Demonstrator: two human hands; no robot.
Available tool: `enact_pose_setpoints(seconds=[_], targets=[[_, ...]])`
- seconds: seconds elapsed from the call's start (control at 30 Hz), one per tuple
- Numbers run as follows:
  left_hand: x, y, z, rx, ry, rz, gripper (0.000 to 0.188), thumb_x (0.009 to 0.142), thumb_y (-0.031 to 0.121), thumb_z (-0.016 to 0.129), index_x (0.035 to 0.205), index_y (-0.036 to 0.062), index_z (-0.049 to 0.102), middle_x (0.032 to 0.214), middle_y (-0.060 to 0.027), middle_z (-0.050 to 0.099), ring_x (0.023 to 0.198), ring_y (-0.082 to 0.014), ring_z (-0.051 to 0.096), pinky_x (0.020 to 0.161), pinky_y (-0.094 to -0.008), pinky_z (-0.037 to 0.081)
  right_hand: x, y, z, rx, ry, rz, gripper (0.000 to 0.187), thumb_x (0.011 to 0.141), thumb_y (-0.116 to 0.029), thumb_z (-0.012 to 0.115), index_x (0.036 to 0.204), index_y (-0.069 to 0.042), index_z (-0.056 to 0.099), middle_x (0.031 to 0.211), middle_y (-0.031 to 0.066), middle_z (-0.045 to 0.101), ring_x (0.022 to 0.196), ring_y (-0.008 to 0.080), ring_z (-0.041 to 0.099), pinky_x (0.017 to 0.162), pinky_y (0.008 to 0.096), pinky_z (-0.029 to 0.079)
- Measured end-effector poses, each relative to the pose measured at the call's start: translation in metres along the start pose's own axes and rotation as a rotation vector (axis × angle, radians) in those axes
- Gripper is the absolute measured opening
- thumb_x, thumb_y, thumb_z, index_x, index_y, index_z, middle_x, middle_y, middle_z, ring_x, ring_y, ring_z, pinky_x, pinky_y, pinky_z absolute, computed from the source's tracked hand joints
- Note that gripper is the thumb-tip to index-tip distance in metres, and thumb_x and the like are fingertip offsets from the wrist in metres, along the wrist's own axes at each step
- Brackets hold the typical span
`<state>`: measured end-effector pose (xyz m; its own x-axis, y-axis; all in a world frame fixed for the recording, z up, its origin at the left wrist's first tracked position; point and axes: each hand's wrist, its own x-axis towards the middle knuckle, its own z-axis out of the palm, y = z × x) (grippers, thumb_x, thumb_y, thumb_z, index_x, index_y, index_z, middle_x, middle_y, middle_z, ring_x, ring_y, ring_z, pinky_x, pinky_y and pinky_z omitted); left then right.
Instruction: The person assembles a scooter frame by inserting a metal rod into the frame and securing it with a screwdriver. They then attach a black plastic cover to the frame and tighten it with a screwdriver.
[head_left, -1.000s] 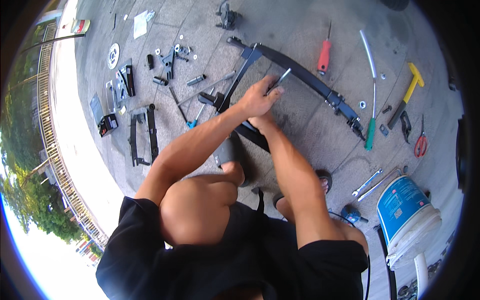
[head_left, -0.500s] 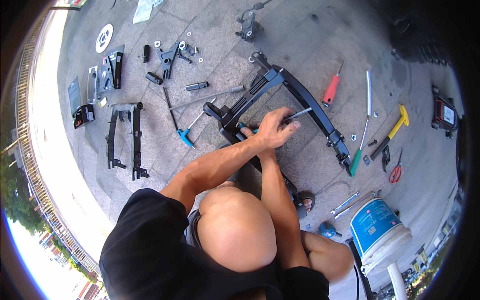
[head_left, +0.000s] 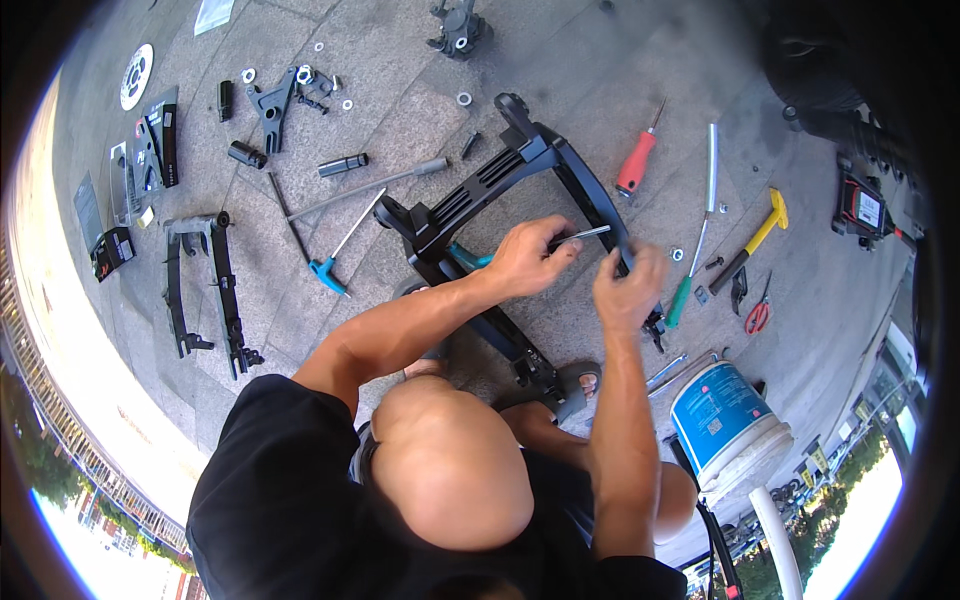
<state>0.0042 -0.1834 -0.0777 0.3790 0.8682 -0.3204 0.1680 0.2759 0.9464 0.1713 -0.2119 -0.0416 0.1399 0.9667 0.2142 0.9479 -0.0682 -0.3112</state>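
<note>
A large black swingarm-like frame (head_left: 478,207) rests in front of me, its two long arms reaching toward my feet. My left hand (head_left: 528,258) is closed over the space between these arms. From its thumb and fingers a slim metal rod (head_left: 588,235) sticks out toward the right arm of the frame. Close to that right arm is my right hand (head_left: 630,288), its fingers bent and smeared by motion; whether it holds anything cannot be made out. Just left of my left hand, a teal tool handle (head_left: 468,257) shows partly inside the frame.
To the right lie a red screwdriver (head_left: 635,165), a green-handled tool (head_left: 679,302), a yellow-headed hammer (head_left: 765,235) and a blue-labelled bucket (head_left: 722,415). On the left are a blue T-handle key (head_left: 327,275), black sockets (head_left: 343,165) and a smaller black frame (head_left: 225,285).
My right hand has come out from beneath the left one and moved right, to the frame's right arm. My left hand keeps the rod. The whole view has shifted slightly.
</note>
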Motion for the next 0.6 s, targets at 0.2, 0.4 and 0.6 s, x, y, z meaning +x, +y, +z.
enact_pose_setpoints(seconds=[0.2, 0.4, 0.6], targets=[[0.003, -0.001, -0.002, 0.129, -0.045, 0.162, 0.028, 0.084, 0.025, 0.065, 0.093, -0.0022, 0.062, 0.082, -0.0223, 0.061, 0.079, -0.0416, 0.06, 0.069, -0.0472, 0.048, 0.036, 0.022, 0.039, 0.055, -0.482, 0.156, 0.05, 0.081, -0.022, 0.072, 0.127, -0.014, 0.051, 0.105, 0.0214, 0.066, 0.097, 0.0405, 0.063, 0.083, 0.0472, 0.05], [-0.056, 0.009, -0.017, 0.196, -0.297, 0.496, 0.031, 0.076, 0.031, 0.072, 0.076, 0.0066, 0.053, 0.069, -0.0118, 0.052, 0.068, -0.0341, 0.056, 0.062, -0.0448, 0.042, 0.03, 0.032, 0.043, 0.014, -0.482, 0.205, 0.049, 0.083, -0.027, 0.072, 0.126, -0.015, 0.052, 0.098, 0.0211, 0.068, 0.093, 0.0419, 0.064, 0.078, 0.0478, 0.051], [-0.106, 0.006, -0.05, 0.197, -0.425, 0.664, 0.031, 0.081, 0.03, 0.071, 0.073, 0.0067, 0.053, 0.07, -0.0088, 0.048, 0.07, -0.0307, 0.051, 0.072, -0.0417, 0.04, 0.033, 0.02, 0.038, -0.003, -0.424, 0.229, 0.048, 0.082, -0.022, 0.072, 0.124, -0.011, 0.053, 0.112, 0.0205, 0.062, 0.102, 0.0415, 0.061, 0.083, 0.0471, 0.049]])
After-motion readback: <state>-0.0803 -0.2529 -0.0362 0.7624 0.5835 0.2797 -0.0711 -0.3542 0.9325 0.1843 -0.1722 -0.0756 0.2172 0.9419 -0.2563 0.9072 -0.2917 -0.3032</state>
